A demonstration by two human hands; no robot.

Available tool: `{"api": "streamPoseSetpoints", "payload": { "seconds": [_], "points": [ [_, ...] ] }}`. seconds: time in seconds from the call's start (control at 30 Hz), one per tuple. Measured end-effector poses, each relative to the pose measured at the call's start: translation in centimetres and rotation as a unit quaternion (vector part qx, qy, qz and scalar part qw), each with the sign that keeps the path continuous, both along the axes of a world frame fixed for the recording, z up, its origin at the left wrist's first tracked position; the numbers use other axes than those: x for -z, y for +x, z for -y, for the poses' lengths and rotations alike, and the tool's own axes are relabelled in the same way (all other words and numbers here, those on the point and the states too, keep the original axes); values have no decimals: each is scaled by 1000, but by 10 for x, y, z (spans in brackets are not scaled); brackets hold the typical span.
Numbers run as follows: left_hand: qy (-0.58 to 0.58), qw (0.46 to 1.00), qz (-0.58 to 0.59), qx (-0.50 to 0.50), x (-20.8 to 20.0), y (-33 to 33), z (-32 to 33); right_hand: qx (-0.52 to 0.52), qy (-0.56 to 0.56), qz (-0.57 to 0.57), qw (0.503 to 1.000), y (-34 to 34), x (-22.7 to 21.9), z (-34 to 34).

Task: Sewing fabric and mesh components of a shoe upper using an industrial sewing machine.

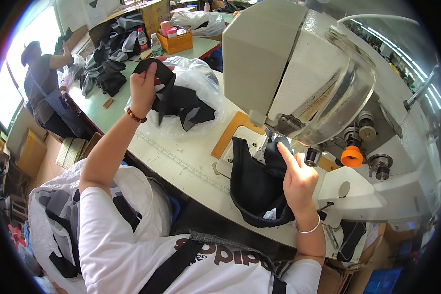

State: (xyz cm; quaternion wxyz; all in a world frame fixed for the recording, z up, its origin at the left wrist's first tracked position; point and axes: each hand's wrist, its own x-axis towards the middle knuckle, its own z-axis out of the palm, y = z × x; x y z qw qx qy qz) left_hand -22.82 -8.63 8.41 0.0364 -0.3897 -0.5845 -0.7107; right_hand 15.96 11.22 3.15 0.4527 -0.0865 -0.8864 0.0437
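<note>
- From the person's head, a left-side fisheye camera looks steeply down over the white shirt (112,245).
- It faces the bench (193,147), left hand (144,90) and right hand (300,180) near, the sewing machine (259,59) looming close.
- Its broad sweep reaches a co-worker (43,78) across the room and the strip lights (402,52) overhead.

A white, ruler-marked tabletop (191,169) carries a pale-grey sewing machine (308,59), a curved black fabric piece (254,183) and a translucent plastic bag (209,100). On the pale-green bench (118,104) beyond it lie heaped black-and-grey fabric pieces (110,76), a small tan block (108,103) and an orange open-topped box (176,44).
</note>
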Motion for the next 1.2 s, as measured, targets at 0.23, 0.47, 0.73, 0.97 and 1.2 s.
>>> {"api": "streamPoseSetpoints", "payload": {
  "seconds": [0.23, 0.47, 0.73, 0.97, 1.2],
  "points": [
    [-123, 970, 89, 189, -3, 63, -28, -3, 9, -19, 1000, -2, 2, -2],
    [-349, 825, 175, 408, 10, 168, -41, 6, 15, -17, 1000, -2, 9, -6],
    [-349, 778, 274, 444, 30, 197, -63, -9, -15, -12, 1000, -2, 14, -9],
    [-334, 804, 228, 436, 36, 197, -72, 5, 36, 27, 999, -1, 3, -9],
    [-235, 914, -215, 250, 51, 168, -59, -12, 25, 24, 999, -2, -6, -6]
  ]
}}
